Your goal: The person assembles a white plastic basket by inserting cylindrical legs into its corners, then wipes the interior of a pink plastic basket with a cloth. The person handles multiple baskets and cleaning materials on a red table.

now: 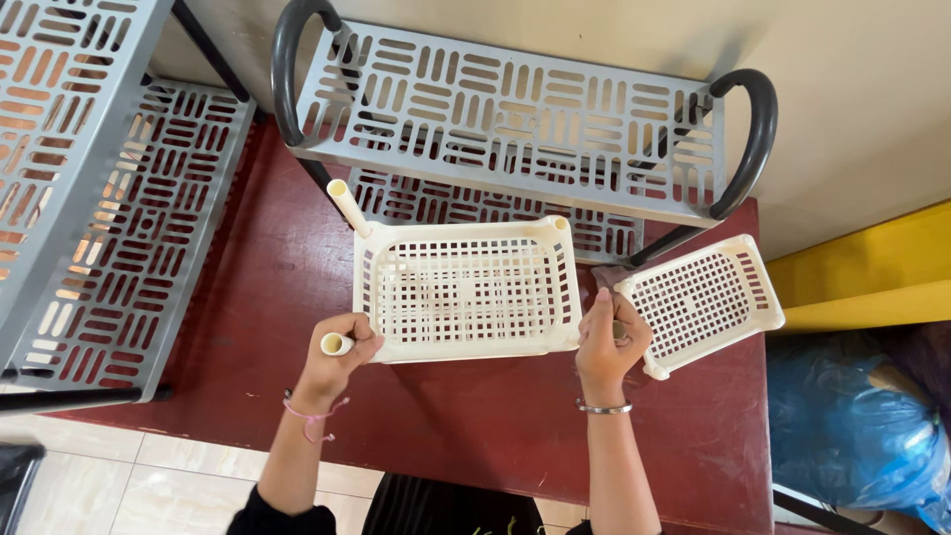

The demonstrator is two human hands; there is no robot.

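A cream plastic slotted tray lies on the dark red table in front of me. My left hand grips a short cream tube at the tray's near left corner. My right hand is closed around another cream tube at the near right corner; that tube is mostly hidden by my fingers. A third cream tube stands tilted out of the far left corner. A smaller cream tray lies just right of my right hand.
A grey slotted shelf rack with black curved handles stands at the back of the table. Another grey rack is at the left. A yellow seat and a blue plastic bag are at the right, tiled floor below.
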